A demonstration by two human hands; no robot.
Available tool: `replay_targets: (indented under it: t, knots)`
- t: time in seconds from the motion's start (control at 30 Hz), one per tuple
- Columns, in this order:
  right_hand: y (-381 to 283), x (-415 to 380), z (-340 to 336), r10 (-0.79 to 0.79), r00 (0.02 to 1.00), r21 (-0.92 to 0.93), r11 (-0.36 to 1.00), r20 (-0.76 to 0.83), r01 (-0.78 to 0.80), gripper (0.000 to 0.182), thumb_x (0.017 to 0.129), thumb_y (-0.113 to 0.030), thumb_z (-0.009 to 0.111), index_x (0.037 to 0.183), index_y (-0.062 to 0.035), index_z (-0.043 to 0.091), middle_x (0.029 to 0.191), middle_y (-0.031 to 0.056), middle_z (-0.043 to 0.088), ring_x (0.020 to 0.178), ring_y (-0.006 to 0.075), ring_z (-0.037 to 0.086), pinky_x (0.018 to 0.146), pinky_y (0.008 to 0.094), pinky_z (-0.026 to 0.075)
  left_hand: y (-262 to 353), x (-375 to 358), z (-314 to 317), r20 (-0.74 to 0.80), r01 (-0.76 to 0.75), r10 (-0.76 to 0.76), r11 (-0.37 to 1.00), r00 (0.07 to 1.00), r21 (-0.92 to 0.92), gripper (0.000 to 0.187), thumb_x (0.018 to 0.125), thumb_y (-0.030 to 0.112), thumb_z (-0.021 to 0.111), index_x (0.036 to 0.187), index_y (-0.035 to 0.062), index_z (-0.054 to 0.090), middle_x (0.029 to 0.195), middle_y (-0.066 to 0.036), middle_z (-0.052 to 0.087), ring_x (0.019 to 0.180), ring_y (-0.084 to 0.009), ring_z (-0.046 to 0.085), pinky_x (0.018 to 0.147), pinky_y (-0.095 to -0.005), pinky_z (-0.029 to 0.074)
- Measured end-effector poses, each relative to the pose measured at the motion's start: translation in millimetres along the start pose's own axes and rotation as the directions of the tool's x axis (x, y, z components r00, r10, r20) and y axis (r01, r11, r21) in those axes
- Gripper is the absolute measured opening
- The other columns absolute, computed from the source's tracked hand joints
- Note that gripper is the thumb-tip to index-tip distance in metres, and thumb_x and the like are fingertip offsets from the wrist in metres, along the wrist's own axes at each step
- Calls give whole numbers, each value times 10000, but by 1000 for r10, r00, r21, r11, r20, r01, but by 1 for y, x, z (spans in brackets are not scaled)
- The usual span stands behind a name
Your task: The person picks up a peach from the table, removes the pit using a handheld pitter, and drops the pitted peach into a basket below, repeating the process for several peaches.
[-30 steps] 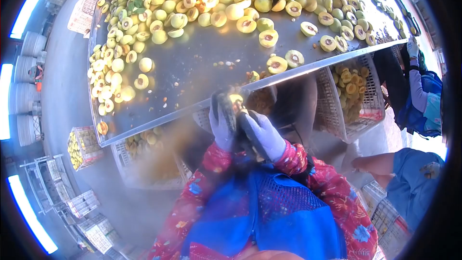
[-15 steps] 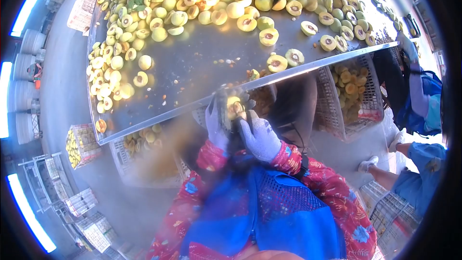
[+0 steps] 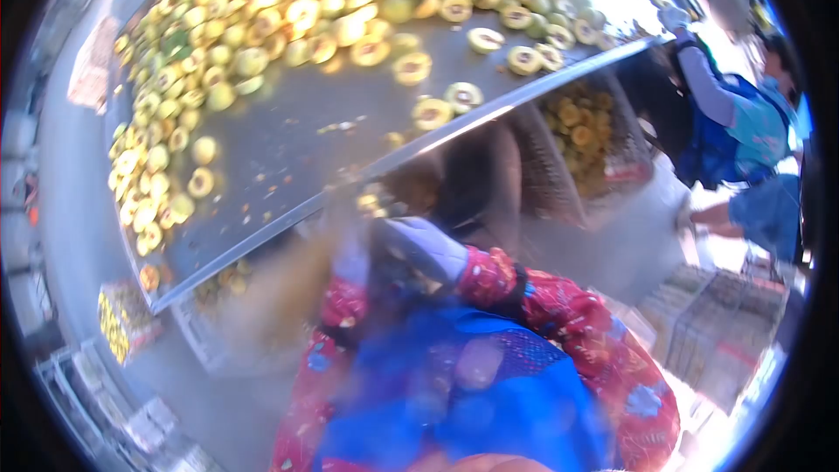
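Note:
My left hand (image 3: 351,249), in a pale glove, is at the table's front edge. A yellowish halved fruit (image 3: 371,201), like an apricot or plum, shows at its fingers and looks held there. Beside it on the right is my right hand (image 3: 426,245), also gloved, reaching in toward the same spot. Motion blur and a smear on the view hide its fingers. In front of both hands stands the metal table (image 3: 262,157), with a heap of halved fruits (image 3: 288,13) toward its far side. A few halves (image 3: 433,114) lie near the front edge.
Under the table, a crate of fruit (image 3: 581,135) stands to the right and another crate (image 3: 205,332) to the left. A fruit-filled basket (image 3: 127,323) sits on the floor at left. At right, a person in a blue vest (image 3: 730,118) stands near stacked crates (image 3: 717,332).
The view has swung, so the table and fruit sit farther left and higher. My hands have dropped lower and left in view, and my right hand looks more sideways. The halved fruit stays by my left fingers.

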State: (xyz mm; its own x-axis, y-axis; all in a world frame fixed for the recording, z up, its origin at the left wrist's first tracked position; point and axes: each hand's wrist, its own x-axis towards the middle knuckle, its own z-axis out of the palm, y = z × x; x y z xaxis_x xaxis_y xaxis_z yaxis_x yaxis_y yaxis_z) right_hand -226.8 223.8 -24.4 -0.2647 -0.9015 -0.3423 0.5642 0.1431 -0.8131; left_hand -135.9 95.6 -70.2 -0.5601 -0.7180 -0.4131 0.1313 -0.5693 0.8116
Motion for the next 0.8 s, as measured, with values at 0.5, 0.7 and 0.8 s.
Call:
replay_targets:
  t: [0.5,0.7,0.8]
  knots:
    - [13,7,-18,133,674,654,164,727,-738,427,988,-460,431,809,-92,551,520,-11,443,372,98,432,347,236,352,-3,-15,10,278,-270,169,885,946,379,363,1020,280,419,1167,-29,539,998,-134,641,859,-214,645,756,-317,545]
    - [21,13,-14,52,707,701,93,706,-707,438,995,-446,415,879,-53,570,503,0,455,354,99,442,340,236,373,23,-32,37,275,-173,104,955,956,239,428,1022,344,398,1196,-29,519,1040,-143,623,908,-226,633,790,-331,537]
    - [23,20,-9,-64,674,677,98,736,-730,423,997,-439,418,895,-51,554,484,0,442,332,97,429,321,220,364,-2,-21,-1,84,-197,192,978,978,62,425,1019,341,408,1182,-31,534,1031,-146,627,909,-237,637,792,-334,537]
